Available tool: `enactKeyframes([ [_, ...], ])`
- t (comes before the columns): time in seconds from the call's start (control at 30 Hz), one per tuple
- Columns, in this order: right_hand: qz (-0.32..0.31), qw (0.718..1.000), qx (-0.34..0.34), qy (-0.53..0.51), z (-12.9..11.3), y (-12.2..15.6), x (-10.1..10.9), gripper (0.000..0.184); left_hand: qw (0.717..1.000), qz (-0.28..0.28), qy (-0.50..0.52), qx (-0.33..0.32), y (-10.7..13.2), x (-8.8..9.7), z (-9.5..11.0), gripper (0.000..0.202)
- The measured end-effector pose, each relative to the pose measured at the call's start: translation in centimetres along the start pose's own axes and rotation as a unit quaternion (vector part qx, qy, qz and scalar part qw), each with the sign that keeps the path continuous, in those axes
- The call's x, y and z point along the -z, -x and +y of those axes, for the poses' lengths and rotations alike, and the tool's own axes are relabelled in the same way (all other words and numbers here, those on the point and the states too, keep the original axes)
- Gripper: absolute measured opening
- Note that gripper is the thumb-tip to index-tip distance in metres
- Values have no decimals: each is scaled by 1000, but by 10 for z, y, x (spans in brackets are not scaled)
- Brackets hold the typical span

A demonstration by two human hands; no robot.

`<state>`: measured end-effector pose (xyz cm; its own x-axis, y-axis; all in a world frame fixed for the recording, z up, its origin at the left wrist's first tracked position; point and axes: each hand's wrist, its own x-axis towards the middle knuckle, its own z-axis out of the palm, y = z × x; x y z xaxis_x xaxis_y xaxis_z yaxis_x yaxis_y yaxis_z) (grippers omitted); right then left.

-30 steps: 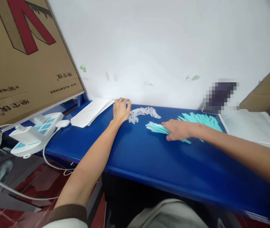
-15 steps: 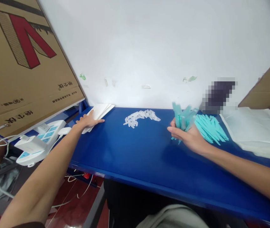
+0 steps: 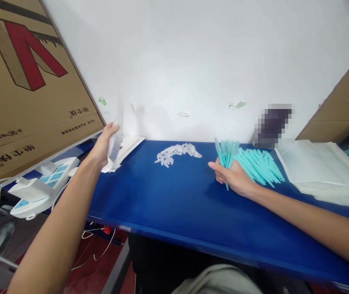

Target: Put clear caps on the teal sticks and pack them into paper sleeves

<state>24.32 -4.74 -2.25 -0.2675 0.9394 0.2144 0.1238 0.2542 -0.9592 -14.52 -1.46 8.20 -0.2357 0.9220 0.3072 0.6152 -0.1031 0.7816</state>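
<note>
My left hand (image 3: 105,143) is closed on a white flat bag (image 3: 115,145), raised on edge and blurred at its top. Under it, more white bags (image 3: 131,146) lie in a stack at the table's left. A bunch of slim teal plastic sticks (image 3: 226,151) with flat, paler upper ends stands upright in the fist of my right hand (image 3: 232,175). Just right of that hand, a pile of teal sticks (image 3: 262,165) lies loose on the blue table (image 3: 162,200). Small whitish translucent plastic pieces (image 3: 177,151) form an arc near the wall.
Large clear plastic bags (image 3: 321,167) lie at the right, before a cardboard box (image 3: 336,98). A white power strip (image 3: 44,188) with plugs and cables is at the left, below a big printed carton (image 3: 30,90). A white wall (image 3: 174,61) bounds the back.
My left hand has lifted a white bag from the stack it was resting on. The teal bunch in my right hand is now gathered more tightly and upright. The view has shifted slightly.
</note>
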Motion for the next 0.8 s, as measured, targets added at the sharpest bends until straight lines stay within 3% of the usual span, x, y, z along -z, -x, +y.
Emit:
enactKeyframes([
  [0.07, -28, 999, 2, 44, -2, 8, -4, 49, 963, -10, 268, 6, 25, -11, 32, 69],
  [0.17, -64, 990, 17, 121, -13, 18, -10, 46, 902, -33, 429, -27, 65, -41, 63, 60],
  [0.3, -62, 965, 93, 236, -29, 24, -16, 44, 877, -15, 479, -34, 116, -94, 69, 63],
  [0.4, -47, 930, 116, 346, -35, 30, -16, 35, 834, 46, 549, -11, 148, -122, 62, 55],
  [0.47, -50, 896, 115, 425, -37, 36, -16, 28, 818, 77, 570, -2, 162, -131, 60, 55],
  [0.63, -100, 823, 88, 551, -47, 48, -20, 17, 812, 131, 565, 66, 172, -146, 70, 55],
  [0.7, -106, 803, 64, 582, -56, 46, -21, 15, 805, 135, 569, 105, 178, -157, 77, 56],
  [0.8, -100, 790, 31, 605, -73, 39, -17, 6, 810, 118, 563, 111, 193, -176, 86, 58],
])
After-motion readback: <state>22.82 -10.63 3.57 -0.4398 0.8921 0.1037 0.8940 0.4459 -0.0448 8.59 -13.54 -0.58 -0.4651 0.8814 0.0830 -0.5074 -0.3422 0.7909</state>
